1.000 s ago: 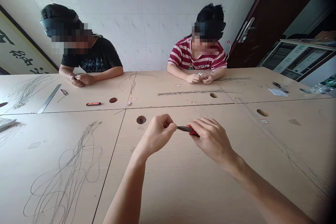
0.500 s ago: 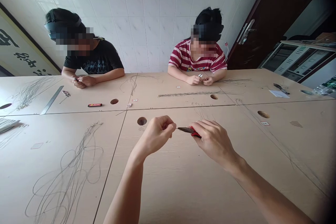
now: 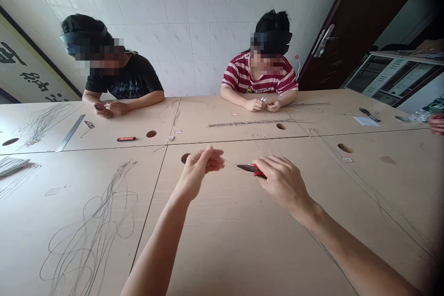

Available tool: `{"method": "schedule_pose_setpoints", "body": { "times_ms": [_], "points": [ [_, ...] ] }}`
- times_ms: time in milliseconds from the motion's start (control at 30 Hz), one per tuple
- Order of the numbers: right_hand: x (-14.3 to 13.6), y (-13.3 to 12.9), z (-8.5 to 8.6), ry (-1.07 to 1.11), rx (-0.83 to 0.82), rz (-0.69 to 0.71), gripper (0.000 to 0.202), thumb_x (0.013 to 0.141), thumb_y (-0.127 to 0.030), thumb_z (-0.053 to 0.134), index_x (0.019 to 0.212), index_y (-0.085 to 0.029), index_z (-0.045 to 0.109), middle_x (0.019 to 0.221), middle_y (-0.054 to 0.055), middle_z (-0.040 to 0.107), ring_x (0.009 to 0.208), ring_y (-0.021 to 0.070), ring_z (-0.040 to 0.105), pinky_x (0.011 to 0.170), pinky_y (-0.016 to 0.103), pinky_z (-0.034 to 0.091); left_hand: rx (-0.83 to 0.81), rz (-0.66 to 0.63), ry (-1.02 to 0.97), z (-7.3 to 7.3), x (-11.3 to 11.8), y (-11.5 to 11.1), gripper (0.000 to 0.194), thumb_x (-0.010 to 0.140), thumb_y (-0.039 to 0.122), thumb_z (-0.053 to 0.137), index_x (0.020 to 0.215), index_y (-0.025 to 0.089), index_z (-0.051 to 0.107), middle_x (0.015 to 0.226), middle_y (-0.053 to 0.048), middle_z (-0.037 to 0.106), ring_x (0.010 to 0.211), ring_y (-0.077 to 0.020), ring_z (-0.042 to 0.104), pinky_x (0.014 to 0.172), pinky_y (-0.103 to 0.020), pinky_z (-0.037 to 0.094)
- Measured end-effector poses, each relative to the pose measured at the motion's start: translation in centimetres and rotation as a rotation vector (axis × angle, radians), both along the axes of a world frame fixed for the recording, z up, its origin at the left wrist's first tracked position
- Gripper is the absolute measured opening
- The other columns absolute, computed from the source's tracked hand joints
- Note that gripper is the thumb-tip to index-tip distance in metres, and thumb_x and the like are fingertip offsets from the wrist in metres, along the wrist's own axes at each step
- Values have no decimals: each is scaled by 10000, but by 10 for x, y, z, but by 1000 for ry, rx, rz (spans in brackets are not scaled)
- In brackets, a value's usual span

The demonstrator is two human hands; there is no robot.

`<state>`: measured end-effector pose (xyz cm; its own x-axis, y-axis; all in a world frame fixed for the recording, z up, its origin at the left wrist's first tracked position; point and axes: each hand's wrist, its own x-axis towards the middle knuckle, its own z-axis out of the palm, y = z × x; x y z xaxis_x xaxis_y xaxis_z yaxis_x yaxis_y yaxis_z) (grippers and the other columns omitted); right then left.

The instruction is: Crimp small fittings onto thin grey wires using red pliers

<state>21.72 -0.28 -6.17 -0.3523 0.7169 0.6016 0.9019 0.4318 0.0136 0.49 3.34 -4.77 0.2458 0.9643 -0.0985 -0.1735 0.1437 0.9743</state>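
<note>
My right hand [image 3: 282, 178] is wrapped round a pair of pliers [image 3: 247, 168] with red handles and dark jaws pointing left. A thin cord [image 3: 230, 162] runs between the jaw tips and the fingers of my left hand [image 3: 203, 166]. That hand is held above the table, thumb up and fingers curled, slightly blurred; its hold on the cord is partly hidden. To the left of it lies a loose, looped bundle of thin grey cords [image 3: 104, 212] with small metal ends gathered at its top.
Two people sit opposite, one in a black shirt [image 3: 133, 74], one in a striped shirt [image 3: 239, 71]. On the table [image 3: 222, 249] lie straight cords [image 3: 249, 123], a metal ruler [image 3: 71, 132], a red-and-black marker [image 3: 126, 138] and a pen [image 3: 369, 114]. Round holes [image 3: 345, 148] pierce the tabletop.
My left hand has moved left, away from the plier tips, and its fingers have loosened. More cord shows between the hands. Part of another person's hand has appeared at the right edge.
</note>
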Motion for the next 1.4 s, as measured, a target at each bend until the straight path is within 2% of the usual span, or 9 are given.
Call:
{"method": "schedule_pose_setpoints", "body": {
  "times_ms": [100,167,267,400,733,1000,1233,1333,1400],
  "points": [
    [-4,-2,-2,7,-11,1,204,715,6,513,687,-195,538,635,-23,608,603,140,492,612,257,292,-237,-24,-509,-2,12,0,265,908,322,517,778,132,648,950,-93,675,973,-193,625,871,-306,482],
    [-7,-4,-4,11,-28,9,211,706,14,515,681,-195,530,626,-27,600,602,138,491,607,258,284,-331,11,-697,-1,17,-1,347,945,270,444,639,146,553,764,-48,628,832,-155,630,814,-301,499],
    [-11,-5,-9,9,-49,35,218,708,20,506,679,-195,523,627,-26,598,607,134,498,609,258,278,-358,48,-812,1,19,-2,423,961,204,365,538,178,356,514,41,352,494,-81,450,579,-240,447],
    [-16,-7,-13,6,-73,65,207,723,8,510,678,-193,525,643,-15,610,613,135,505,619,260,279,-355,64,-790,2,15,-1,437,939,157,335,529,197,190,494,68,140,389,-60,221,417,-201,263],
    [-18,-10,-22,-34,-103,99,213,724,14,509,665,-190,516,617,-25,589,603,131,495,607,256,273,-579,-50,-685,-10,4,11,449,885,162,410,523,221,151,444,84,110,339,-58,145,346,-213,133],
    [-24,-6,-27,-41,-117,130,239,700,43,471,632,-186,485,585,-21,576,574,123,482,590,246,248,-585,-27,-630,-14,-1,15,452,874,167,417,523,222,138,427,89,105,318,-54,143,331,-206,132],
    [-24,-5,-41,30,-268,123,224,727,20,485,639,-185,514,610,-10,596,593,127,484,597,254,260,-557,11,-603,-34,0,19,447,888,165,396,517,219,152,428,91,117,318,-51,151,330,-202,144],
    [-26,-1,-47,92,-328,87,201,749,-30,509,625,-188,497,589,-20,565,568,123,468,554,244,254,-473,36,-606,-38,1,18,420,892,189,422,520,202,227,451,89,167,341,-45,192,342,-178,192],
    [-26,1,-48,133,-371,70,198,778,-81,524,619,-192,483,581,-30,549,543,116,449,524,236,250,-412,38,-586,-37,-1,15,303,863,179,474,575,174,379,490,80,289,365,-34,234,355,-156,222]
  ]
}}
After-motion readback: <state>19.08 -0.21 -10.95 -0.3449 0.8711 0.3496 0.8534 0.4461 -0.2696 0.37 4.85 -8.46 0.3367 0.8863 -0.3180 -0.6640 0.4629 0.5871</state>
